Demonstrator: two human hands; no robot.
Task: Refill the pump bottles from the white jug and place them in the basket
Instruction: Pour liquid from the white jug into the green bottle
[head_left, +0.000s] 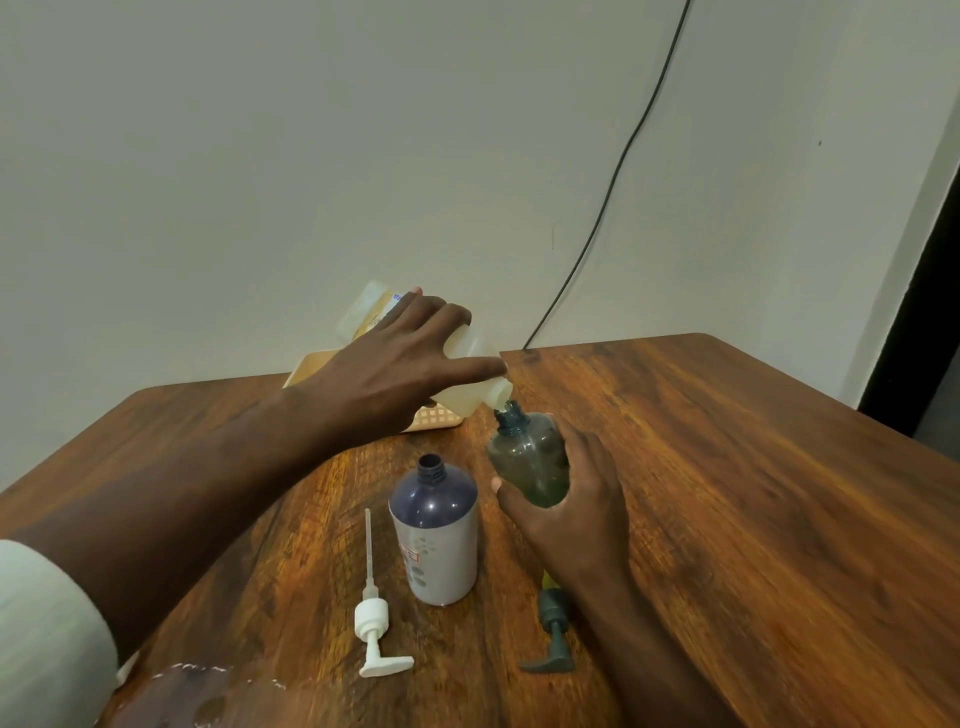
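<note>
My left hand (400, 364) grips the white jug (470, 387), tipped over so its spout meets the neck of a clear grey-green bottle (530, 457). My right hand (566, 499) holds that bottle, tilted, just above the table. A purple-topped white bottle (436, 530) stands uncapped beside it. On the table lie a white pump head (374, 618) and a grey pump head (551, 629). The cream basket (436, 418) sits behind, mostly hidden by my left hand.
The wooden table (727, 493) ends at a wall; its right edge falls away diagonally. A black cable (613, 176) runs down the wall behind the table. A clear plastic item (208, 696) lies at the near left edge.
</note>
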